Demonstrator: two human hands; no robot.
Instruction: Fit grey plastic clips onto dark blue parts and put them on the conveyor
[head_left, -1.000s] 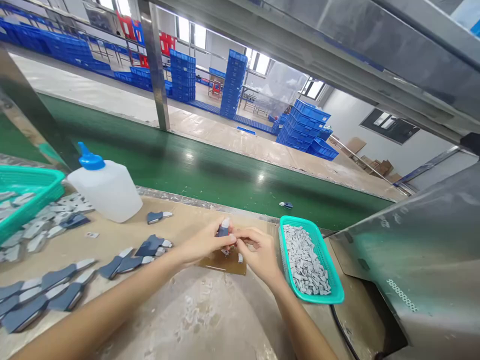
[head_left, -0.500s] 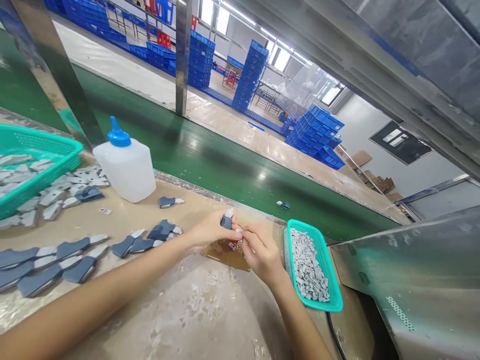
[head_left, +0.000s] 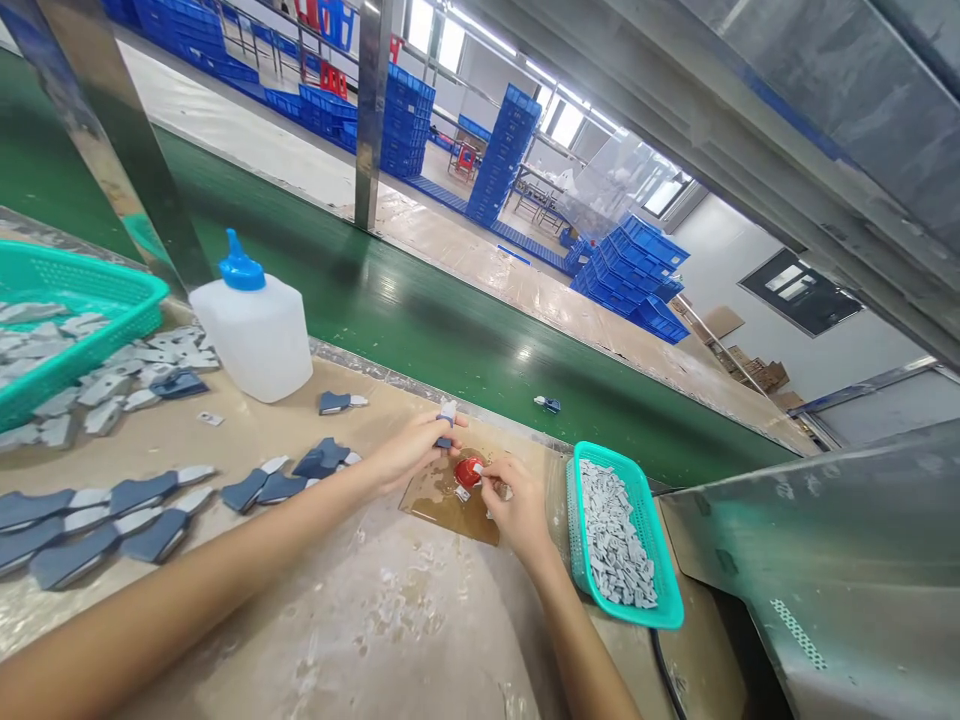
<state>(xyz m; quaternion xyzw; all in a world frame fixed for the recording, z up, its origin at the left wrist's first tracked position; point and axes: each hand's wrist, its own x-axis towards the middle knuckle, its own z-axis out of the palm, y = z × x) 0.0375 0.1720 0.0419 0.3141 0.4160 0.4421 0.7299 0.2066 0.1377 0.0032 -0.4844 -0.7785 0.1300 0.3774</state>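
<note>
My left hand (head_left: 411, 446) is closed around a small dark blue and white plastic part (head_left: 445, 428), its white tip pointing up. Just to the right, the fingers of my right hand (head_left: 519, 500) pinch a small white piece (head_left: 478, 468) at a red round patch or dish (head_left: 466, 474); which of these it is I cannot tell. Beneath the red patch lies a brown, wet-looking sheet (head_left: 439, 515), with another small pale piece beside the red. Several blue and white parts (head_left: 146, 492) like the held one lie in rows to the left of my hands.
A white bottle with a blue nozzle (head_left: 255, 335) stands at back left, near a green basket (head_left: 139, 315) and loose grey pieces (head_left: 112, 390). At right is a green basket (head_left: 670, 560) of small grey pieces. Behind runs a green conveyor belt (head_left: 420, 320) carrying one part (head_left: 547, 403).
My hands have drawn apart. The left has shifted up and left with the blue and white part; the right has lowered slightly, uncovering the red patch. The part on the belt has moved left.
</note>
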